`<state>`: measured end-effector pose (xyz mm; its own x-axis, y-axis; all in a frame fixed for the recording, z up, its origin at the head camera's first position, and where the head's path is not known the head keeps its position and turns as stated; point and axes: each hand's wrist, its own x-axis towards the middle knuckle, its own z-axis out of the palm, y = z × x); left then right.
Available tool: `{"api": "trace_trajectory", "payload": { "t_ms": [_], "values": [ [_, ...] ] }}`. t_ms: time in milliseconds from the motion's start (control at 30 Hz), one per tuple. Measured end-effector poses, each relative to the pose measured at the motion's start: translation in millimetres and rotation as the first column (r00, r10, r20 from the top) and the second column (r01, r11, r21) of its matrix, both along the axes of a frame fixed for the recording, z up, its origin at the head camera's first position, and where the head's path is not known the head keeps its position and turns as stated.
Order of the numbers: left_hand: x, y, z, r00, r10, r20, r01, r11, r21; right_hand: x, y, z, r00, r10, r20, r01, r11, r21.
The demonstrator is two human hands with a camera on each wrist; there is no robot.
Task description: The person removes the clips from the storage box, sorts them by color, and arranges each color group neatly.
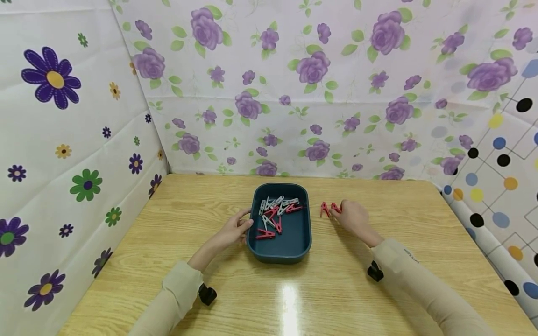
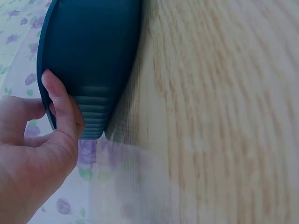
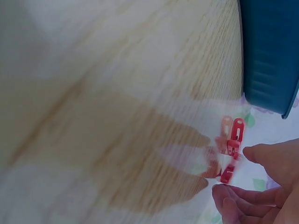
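A dark teal plastic bin (image 1: 290,238) stands mid-table with several red and white clothespins (image 1: 275,211) lying in it. My left hand (image 1: 231,232) grips the bin's left wall near the rim, fingers (image 2: 60,93) bent against it. To the right of the bin, a red clothespin (image 1: 324,208) stands on the table. Just beside it, my right hand (image 1: 354,217) pinches a second red clothespin (image 3: 228,172) between thumb and fingertips; this one looks blurred in the right wrist view.
The wooden table (image 1: 189,200) meets a flower-print cloth (image 1: 252,140) at the back. More patterned cloth hangs at left and right. Each wrist carries a small black camera (image 1: 207,294).
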<state>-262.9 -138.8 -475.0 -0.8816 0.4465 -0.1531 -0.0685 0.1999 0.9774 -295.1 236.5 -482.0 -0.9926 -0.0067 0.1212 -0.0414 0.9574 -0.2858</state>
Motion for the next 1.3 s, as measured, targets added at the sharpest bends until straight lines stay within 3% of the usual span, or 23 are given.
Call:
{"api": "trace_trajectory", "payload": {
  "t_ms": [300,467,1000,1300],
  "values": [
    [0.1,-1,-0.8,1.0,0.001,0.002,-0.001,1.0,0.0,0.4,0,-1.5,0.999,0.028,-0.029,-0.029,0.998,-0.056],
    [0.0,-1,-0.9,1.0,0.0,0.004,0.0,1.0,0.005,-0.3,-2,-0.1,0.999,0.033,0.007,-0.032,0.998,-0.044],
    [-0.7,-2,-4.6,1.0,0.003,-0.004,-0.003,1.0,0.011,1.4,-5,7.9,0.998,0.057,-0.008,-0.057,0.998,-0.031],
    [-1.1,-2,-3.5,1.0,0.005,0.0,-0.005,1.0,0.011,4.3,-18,15.2,0.985,0.139,-0.105,-0.147,0.987,-0.064]
  ]
}}
